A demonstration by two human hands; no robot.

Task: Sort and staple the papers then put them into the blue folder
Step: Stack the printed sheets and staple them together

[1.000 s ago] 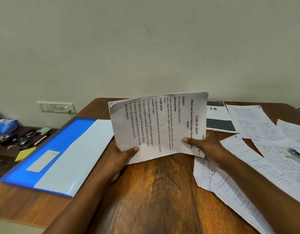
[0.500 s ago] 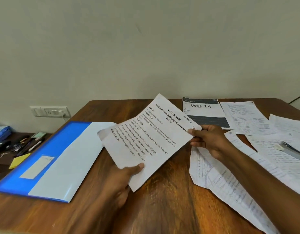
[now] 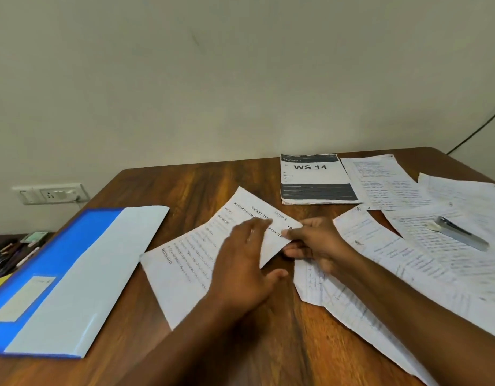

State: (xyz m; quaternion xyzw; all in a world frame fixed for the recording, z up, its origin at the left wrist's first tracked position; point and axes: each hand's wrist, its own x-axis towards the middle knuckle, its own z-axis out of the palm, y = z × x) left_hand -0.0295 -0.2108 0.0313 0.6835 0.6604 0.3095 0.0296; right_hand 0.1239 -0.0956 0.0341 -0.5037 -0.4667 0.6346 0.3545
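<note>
A printed task sheet (image 3: 185, 263) lies almost flat on the wooden table (image 3: 185, 188), turned at an angle. My right hand (image 3: 313, 243) pinches its right corner between thumb and fingers. My left hand (image 3: 243, 268) is spread flat over the sheet's middle, fingers straight. The blue folder (image 3: 45, 263) lies at the left with its pale flap facing up. A metal stapler (image 3: 460, 235) rests on handwritten papers (image 3: 407, 246) at the right.
A booklet marked WS 14 (image 3: 316, 179) lies at the back of the table, with more written sheets (image 3: 380, 182) beside it. Pens and a yellow pad sit on a lower surface at far left (image 3: 9, 254). A wall socket (image 3: 51, 193) is behind the folder.
The printed sheet came down from an upright hold in front of me to the tabletop. My left hand let go of its lower edge and now lies flat over it.
</note>
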